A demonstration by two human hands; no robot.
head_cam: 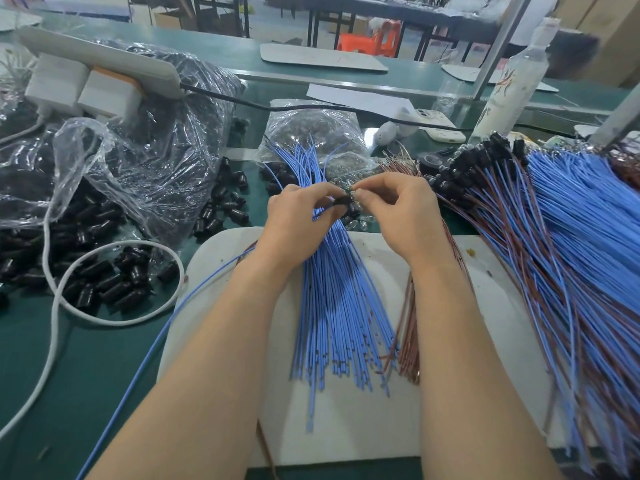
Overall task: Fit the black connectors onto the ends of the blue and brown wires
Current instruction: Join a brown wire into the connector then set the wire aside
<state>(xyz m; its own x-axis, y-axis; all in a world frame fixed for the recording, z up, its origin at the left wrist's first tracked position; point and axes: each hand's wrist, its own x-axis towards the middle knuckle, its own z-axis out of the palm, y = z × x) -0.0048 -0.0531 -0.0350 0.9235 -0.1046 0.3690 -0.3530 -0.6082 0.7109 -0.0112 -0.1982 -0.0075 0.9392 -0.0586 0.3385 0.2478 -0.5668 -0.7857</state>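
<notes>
Black connector (343,202) mostly hidden betw. fingertips of left hand (294,220) & right hand (398,216); wire end going into it too small to tell. Far ends of blue wire bundle (332,299) covered by both hands. Brown wire bundle (408,327), right of the blue bundle, largely behind right forearm. Finished harness pile (571,254), further right of the blue bundle, cut off by right & bottom edges. Bag contents (322,133) beyond the blue bundle indistinct thru plastic. Bottle (512,81), far right beyond it, blurred.
</notes>
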